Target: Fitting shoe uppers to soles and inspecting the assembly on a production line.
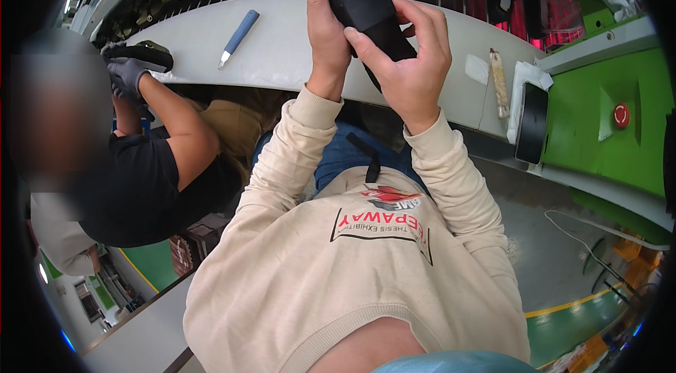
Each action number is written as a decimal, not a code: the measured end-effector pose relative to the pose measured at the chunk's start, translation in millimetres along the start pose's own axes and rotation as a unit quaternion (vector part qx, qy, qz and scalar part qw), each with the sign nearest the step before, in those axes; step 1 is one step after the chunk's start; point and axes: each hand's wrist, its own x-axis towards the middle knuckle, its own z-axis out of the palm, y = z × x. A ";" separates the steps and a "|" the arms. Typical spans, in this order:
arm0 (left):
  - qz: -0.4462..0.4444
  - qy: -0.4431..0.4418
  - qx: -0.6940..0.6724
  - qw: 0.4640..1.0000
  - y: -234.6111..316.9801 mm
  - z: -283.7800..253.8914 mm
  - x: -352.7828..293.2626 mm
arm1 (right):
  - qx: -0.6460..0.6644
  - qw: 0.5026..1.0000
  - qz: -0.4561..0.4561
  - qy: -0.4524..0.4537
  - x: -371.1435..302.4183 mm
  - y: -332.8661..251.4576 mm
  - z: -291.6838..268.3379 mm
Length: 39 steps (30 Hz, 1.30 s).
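A long white workbench (282, 56) curves across the far side of the scene, with a green machine housing (598, 126) at the right carrying a red round button (621, 115). At the left a co-worker in a black shirt leans over the bench, a grey-gloved hand (128, 76) resting on a dark piece at the bench edge. The person wears a cream sweatshirt (338, 267), both forearms raised over the bench. The black shoe part (367, 12) is held up above the middle of the bench (a smooth, rounded, elongated piece, its exact kind not clear). The left hand (325, 28) is closed around its far end from the left; the right hand (412, 66) clasps its near end, fingers wrapped over the top. The step in hand appears to be a handling or inspection of the piece; turning it further would call for one hand to loosen while the other keeps hold. A blue-handled tool (239, 38) lies untouched on the bench to the left, and a pale stick-like item (499, 83) lies to the right.
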 end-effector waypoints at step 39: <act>0.041 -0.070 0.037 0.996 13.5 -21.3 -11.6 | -0.019 0.998 0.020 -0.059 2.8 -19.8 -7.2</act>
